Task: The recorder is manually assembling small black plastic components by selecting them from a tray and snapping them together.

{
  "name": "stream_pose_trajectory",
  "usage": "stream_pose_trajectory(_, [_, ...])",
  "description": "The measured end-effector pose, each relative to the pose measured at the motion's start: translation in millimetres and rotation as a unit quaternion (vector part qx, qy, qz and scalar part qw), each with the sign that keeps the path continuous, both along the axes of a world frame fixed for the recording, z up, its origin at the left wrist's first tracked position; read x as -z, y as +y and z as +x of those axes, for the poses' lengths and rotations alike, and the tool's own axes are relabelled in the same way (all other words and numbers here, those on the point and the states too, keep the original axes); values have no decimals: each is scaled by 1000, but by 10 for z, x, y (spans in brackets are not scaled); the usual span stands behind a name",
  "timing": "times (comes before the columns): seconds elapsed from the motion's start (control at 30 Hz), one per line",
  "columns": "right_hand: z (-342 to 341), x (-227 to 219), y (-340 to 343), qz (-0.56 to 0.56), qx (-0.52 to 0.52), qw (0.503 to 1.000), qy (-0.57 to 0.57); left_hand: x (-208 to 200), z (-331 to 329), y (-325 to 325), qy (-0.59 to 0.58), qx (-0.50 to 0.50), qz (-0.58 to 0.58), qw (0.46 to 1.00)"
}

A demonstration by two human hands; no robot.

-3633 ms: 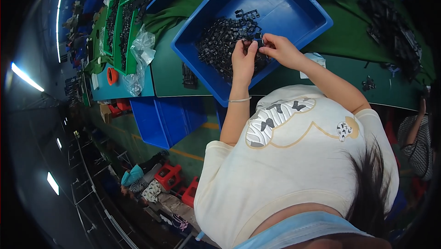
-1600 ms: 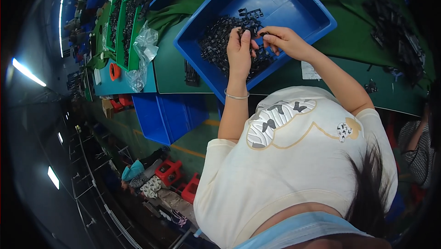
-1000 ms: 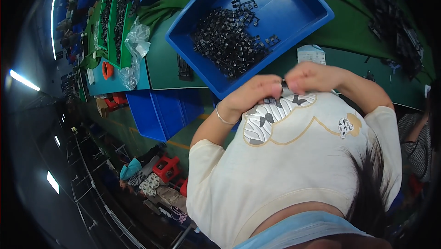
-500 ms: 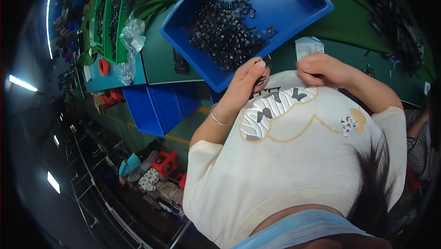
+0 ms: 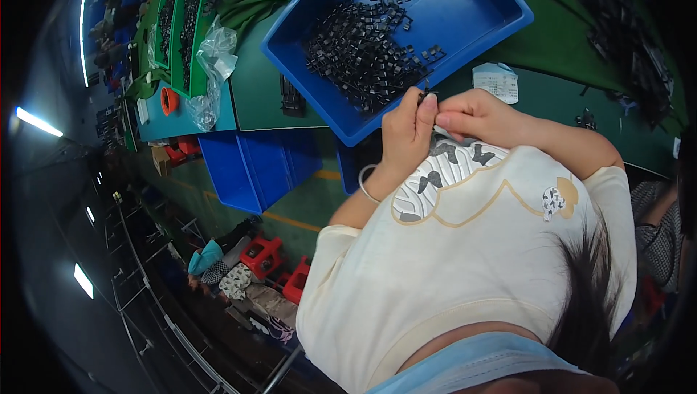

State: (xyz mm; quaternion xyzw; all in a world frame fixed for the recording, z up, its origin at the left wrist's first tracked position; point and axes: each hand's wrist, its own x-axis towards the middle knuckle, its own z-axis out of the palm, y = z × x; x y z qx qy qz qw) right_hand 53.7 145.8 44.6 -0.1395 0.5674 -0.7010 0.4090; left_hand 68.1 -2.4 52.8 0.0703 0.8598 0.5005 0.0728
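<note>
My left hand [image 5: 405, 132] is closed, thumb against fingers, on a small black plastic part [image 5: 427, 94] whose tip shows above the thumb. Right beside it, my right hand [image 5: 475, 115] has its fingers curled together close to the left thumb; whatever they pinch is hidden. Both hands are in front of my shirt, at the near edge of a blue bin [image 5: 501, 31]. A heap of small black plastic parts [image 5: 363, 53] lies in the bin, some still joined in short strips.
A printed paper slip [image 5: 496, 83] lies right of the bin. Long black plastic pieces [image 5: 628, 42] are piled at far right. Green trays [image 5: 196, 82] of black parts, a clear plastic bag [image 5: 216, 56] and an orange tape roll [image 5: 169, 101] are left. Below stands another blue bin [image 5: 243, 169].
My hands have come together: the right moved left to the left hand's thumb, and the left shifted slightly right. The black strip that hung below the left hand no longer shows.
</note>
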Motion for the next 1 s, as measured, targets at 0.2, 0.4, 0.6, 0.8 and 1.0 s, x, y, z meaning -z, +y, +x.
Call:
stream_pose_trajectory(0.2, [68,-103,82,12,14,978,206,38,102,26,7,-21,79,997])
stream_pose_trajectory(0.4, [109,8,53,-88,-45,963,253,80,42,-186,-26,-306,265,914])
stream_pose_trajectory(0.6, [-11,-4,7,-85,-22,996,-28,15,-12,-162,-76,-178,212,958])
stream_pose_trajectory(0.8, [-33,28,-174,-26,-24,999,-35,88,17,-133,-42,-113,154,981])
stream_pose_trajectory(1.0, [68,-63,-213,-46,11,904,425,145,-44,-96,-2,-266,157,951])
